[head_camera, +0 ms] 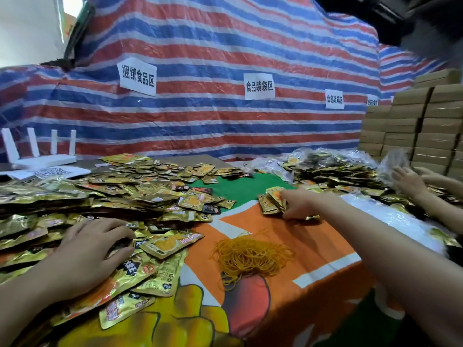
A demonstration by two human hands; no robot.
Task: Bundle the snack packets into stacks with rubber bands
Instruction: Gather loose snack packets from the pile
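Fingers [288, 195] of the right hand [299, 204] are curling over the near edge of a small stack of snack packets [271, 201], with the thumb tucking in underneath, so this hand is gripping the stack. The arm is reaching well forward and the stack is sitting on the orange cloth of the worktop [313, 246], fanning a little to the left. Its long side seems to be running from far to near.

The left hand [92, 246] is lying flat with its fingers spread and relaxed, holding nothing and pressing lightly on the loose packets [100, 194] that are heaping up along the left side.

The tangle of rubber bands [248, 255] is lying between the two hands, nearer to the person than the stack and down to the left of the right hand. The right hand is the closer of the two but it is busy. The free left hand is therefore looking like the one to fetch a band, by crossing rightward over the bare cloth.

Further out on the right, another person's hands [408, 181] are working at a clear plastic bag [393, 159], and more clear bags [333, 159] with packets showing through them are piling up there. Behind these, closed cardboard boxes [421, 126] are standing in stacks, and I cannot tell what they contain.
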